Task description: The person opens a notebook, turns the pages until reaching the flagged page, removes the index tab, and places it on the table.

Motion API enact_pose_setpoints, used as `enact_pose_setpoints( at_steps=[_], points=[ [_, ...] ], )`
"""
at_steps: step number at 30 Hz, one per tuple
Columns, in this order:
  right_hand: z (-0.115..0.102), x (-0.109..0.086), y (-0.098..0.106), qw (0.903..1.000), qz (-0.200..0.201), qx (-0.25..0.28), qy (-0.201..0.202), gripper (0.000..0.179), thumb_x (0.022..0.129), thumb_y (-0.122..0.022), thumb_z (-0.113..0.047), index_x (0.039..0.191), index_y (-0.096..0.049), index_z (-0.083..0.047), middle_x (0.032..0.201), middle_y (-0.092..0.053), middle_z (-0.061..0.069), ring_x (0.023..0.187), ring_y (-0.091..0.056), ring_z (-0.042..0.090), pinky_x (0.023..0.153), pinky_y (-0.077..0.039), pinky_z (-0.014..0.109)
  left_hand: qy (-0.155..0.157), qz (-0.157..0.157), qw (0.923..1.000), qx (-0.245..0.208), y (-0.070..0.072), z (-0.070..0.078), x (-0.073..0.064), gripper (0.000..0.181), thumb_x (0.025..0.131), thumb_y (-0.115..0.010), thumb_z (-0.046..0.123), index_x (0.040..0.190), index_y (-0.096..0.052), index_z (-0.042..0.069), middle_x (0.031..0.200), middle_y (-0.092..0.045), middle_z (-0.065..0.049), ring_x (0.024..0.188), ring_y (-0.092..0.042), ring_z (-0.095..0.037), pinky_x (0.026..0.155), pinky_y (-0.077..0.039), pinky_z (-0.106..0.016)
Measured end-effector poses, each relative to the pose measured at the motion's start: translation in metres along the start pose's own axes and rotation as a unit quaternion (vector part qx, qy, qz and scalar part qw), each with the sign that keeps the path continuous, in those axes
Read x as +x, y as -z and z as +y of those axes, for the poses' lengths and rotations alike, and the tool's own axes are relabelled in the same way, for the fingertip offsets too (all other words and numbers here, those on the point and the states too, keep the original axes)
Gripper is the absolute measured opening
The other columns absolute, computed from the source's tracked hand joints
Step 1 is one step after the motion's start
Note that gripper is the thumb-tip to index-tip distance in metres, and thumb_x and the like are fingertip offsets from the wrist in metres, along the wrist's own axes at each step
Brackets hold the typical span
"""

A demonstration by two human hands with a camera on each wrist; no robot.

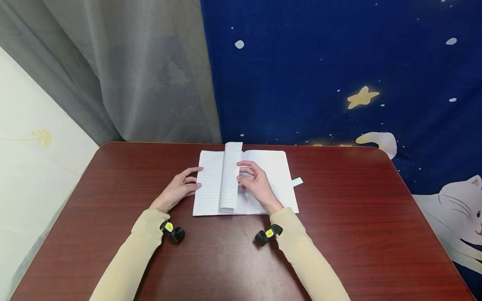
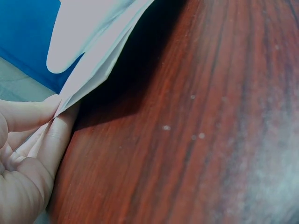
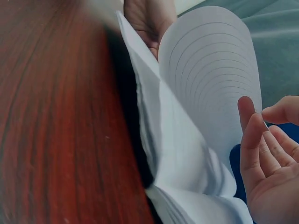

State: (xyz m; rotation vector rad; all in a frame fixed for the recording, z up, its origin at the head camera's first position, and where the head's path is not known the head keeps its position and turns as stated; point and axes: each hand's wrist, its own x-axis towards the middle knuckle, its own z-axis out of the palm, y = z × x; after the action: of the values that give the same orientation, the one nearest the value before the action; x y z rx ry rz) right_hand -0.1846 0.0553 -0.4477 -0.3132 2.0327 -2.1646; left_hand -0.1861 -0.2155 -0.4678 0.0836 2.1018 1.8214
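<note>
An open notebook point(image 1: 209, 182) with lined white pages lies near the table's far edge. My left hand point(image 1: 178, 189) pinches its left edge; in the left wrist view the thumb point(image 2: 35, 112) is on top and a finger lies underneath. One page point(image 1: 230, 179) stands curled up near the middle of the notebook, bending over toward the left. At that page's free edge, my right hand point(image 1: 258, 184) pinches the paper between thumb and fingertips. The right wrist view shows the lined face of the bent page point(image 3: 210, 60) beside the right hand point(image 3: 273, 163).
A pale tab point(image 1: 297, 182) sticks out from the notebook's right side. The dark red wooden table point(image 1: 357, 234) extends on both sides. Behind it hang a grey curtain point(image 1: 150, 83) and a blue star-patterned cloth point(image 1: 286, 75); a white wall point(image 1: 34, 125) stands at the left.
</note>
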Motion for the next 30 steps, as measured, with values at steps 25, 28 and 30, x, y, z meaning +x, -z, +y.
enact_pose_setpoints(
  at_steps=[25,28,30],
  points=[
    [0.023,0.009,-0.034,0.9958,-0.081,-0.037,-0.022,0.049,0.090,-0.049,0.008,0.137,-0.039,-0.003,0.117,-0.062,0.018,0.083,-0.069,0.028,0.061,-0.049,0.026,0.011,0.003,0.9999,0.008,0.000,0.000,0.001,0.058,0.094,-0.059,-0.001,0.147,-0.037,0.007,0.109,-0.059,-0.019,0.092,-0.060,-0.017,0.078,-0.052,-0.026],
    [0.024,0.009,-0.034,0.9956,-0.080,-0.045,-0.017,0.034,0.092,-0.048,0.008,0.125,-0.042,0.000,0.118,-0.062,0.019,0.085,-0.069,0.029,0.062,-0.049,0.025,0.013,0.003,0.9999,-0.001,0.000,0.000,0.001,0.057,0.095,-0.056,-0.003,0.147,-0.036,0.006,0.111,-0.058,-0.021,0.093,-0.060,-0.016,0.079,-0.052,-0.026],
    [0.024,0.009,-0.033,0.9957,-0.078,-0.047,-0.015,0.024,0.093,-0.047,0.008,0.116,-0.042,0.002,0.119,-0.062,0.020,0.085,-0.069,0.031,0.062,-0.049,0.025,0.010,-0.001,0.9999,-0.007,0.000,0.000,0.000,0.057,0.096,-0.052,-0.005,0.149,-0.032,0.004,0.114,-0.057,-0.023,0.095,-0.060,-0.015,0.081,-0.052,-0.028]
  ],
)
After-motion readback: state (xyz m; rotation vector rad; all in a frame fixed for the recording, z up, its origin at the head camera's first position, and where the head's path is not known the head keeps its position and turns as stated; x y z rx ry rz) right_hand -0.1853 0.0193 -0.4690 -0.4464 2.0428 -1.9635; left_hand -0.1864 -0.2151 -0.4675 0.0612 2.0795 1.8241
